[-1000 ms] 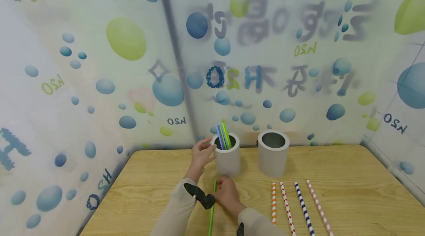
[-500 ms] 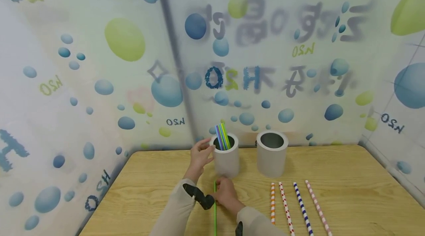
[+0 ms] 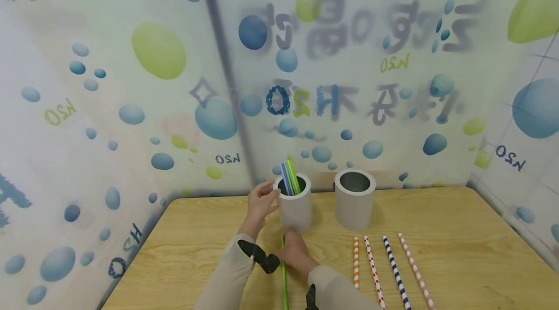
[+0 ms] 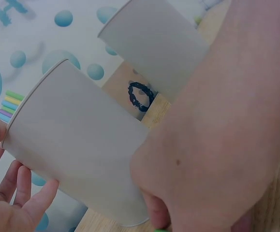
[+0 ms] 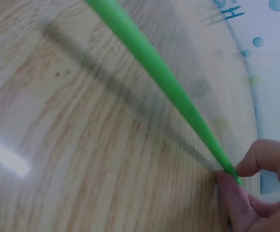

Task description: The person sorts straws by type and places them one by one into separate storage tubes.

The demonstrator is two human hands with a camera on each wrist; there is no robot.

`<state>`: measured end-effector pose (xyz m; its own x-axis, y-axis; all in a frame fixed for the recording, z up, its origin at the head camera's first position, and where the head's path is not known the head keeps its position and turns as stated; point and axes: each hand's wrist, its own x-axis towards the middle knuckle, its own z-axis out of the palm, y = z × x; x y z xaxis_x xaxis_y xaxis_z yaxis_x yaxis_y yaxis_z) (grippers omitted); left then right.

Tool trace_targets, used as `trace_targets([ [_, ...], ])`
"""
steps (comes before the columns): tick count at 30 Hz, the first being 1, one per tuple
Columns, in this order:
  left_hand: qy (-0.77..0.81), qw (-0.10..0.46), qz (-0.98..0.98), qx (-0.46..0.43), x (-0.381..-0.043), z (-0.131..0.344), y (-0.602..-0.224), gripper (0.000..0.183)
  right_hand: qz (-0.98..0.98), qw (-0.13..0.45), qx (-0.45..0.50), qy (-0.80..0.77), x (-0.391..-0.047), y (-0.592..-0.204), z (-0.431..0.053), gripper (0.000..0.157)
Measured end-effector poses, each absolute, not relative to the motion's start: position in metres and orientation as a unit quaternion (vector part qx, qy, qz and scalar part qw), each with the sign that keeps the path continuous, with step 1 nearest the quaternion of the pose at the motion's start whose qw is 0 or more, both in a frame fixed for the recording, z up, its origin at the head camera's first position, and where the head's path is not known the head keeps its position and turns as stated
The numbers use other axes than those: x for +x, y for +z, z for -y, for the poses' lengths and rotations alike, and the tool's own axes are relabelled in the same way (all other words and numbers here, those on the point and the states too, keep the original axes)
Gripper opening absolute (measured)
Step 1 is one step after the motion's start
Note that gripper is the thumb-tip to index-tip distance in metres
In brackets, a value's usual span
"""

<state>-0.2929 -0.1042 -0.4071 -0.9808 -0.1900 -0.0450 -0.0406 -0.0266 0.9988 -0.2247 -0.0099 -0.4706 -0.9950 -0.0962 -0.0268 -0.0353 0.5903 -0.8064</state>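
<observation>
A whitish cylindrical holder (image 3: 296, 213) stands on the table with several coloured straws (image 3: 290, 178) leaning inside it. At its left side my left hand (image 3: 258, 205) holds it near the rim; in the left wrist view the fingers (image 4: 42, 199) lie bent along its wall. Low in front of it, my right hand (image 3: 294, 252) pinches a green straw (image 3: 285, 286) near the far end. In the right wrist view the straw (image 5: 166, 87) slants above the wood, casting a shadow, its far end between thumb and finger.
A second whitish holder (image 3: 354, 210), hollow inside, stands to the right. Patterned paper straws lie on the table in front of it: orange-striped (image 3: 356, 264), red-dotted (image 3: 372, 269), blue-striped (image 3: 394, 266) and pink-striped (image 3: 415, 269). A bubble-printed wall covering (image 3: 301, 125) rises behind the table.
The near part of the green straw has swung slightly to the right while the right hand keeps its pinch. The left hand stays at the holder. The head view has shifted a little.
</observation>
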Motion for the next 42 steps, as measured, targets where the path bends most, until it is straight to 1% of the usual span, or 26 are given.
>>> trace_targets([
  [3, -0.712, 0.054, 0.695, 0.083, -0.294, 0.105, -0.407, 0.034, -0.891, 0.037, -0.030, -0.451, -0.228, -0.470, 0.010, 0.045],
  [7, -0.712, 0.055, 0.695, 0.084, -0.295, 0.105, -0.407, 0.034, -0.889, 0.035, -0.035, -0.455, -0.234, -0.473, 0.008, 0.038],
  [9, -0.711, 0.053, 0.696, 0.085, -0.295, 0.105, -0.408, 0.034, -0.883, 0.041, -0.038, -0.466, -0.236, -0.473, 0.006, 0.031],
  [12, -0.710, 0.049, 0.698, 0.085, -0.295, 0.105, -0.409, 0.034, -0.862, 0.066, -0.039, -0.501, -0.236, -0.473, 0.004, 0.018],
  [14, -0.708, 0.048, 0.699, 0.083, -0.295, 0.105, -0.409, 0.035, -0.844, 0.082, -0.038, -0.529, -0.236, -0.474, 0.001, 0.013],
  [17, -0.708, 0.049, 0.701, 0.078, -0.294, 0.105, -0.409, 0.035, -0.827, 0.077, -0.051, -0.555, -0.238, -0.477, -0.003, 0.016],
  [18, -0.708, 0.049, 0.701, 0.076, -0.293, 0.105, -0.409, 0.035, -0.821, 0.060, -0.070, -0.564, -0.242, -0.483, -0.006, 0.019],
  [21, -0.708, 0.046, 0.701, 0.073, -0.293, 0.105, -0.409, 0.035, -0.822, 0.032, -0.079, -0.564, -0.246, -0.481, -0.011, 0.029],
  [23, -0.708, 0.046, 0.701, 0.074, -0.293, 0.105, -0.409, 0.035, -0.823, 0.021, -0.074, -0.562, -0.248, -0.475, -0.014, 0.029],
  [25, -0.708, 0.048, 0.700, 0.075, -0.293, 0.105, -0.409, 0.034, -0.825, 0.035, -0.054, -0.561, -0.245, -0.461, -0.016, 0.032],
  [28, -0.709, 0.048, 0.699, 0.074, -0.292, 0.105, -0.410, 0.035, -0.819, 0.039, -0.058, -0.569, -0.241, -0.452, -0.021, 0.034],
  [37, -0.712, 0.042, 0.697, 0.069, -0.292, 0.105, -0.407, 0.036, -0.764, 0.054, -0.075, -0.638, -0.235, -0.441, -0.035, 0.044],
  [39, -0.713, 0.042, 0.696, 0.072, -0.291, 0.105, -0.406, 0.037, -0.759, 0.051, -0.080, -0.644, -0.234, -0.438, -0.038, 0.046],
  [42, -0.716, 0.045, 0.693, 0.073, -0.290, 0.106, -0.406, 0.037, -0.752, 0.026, -0.094, -0.652, -0.234, -0.434, -0.043, 0.048],
])
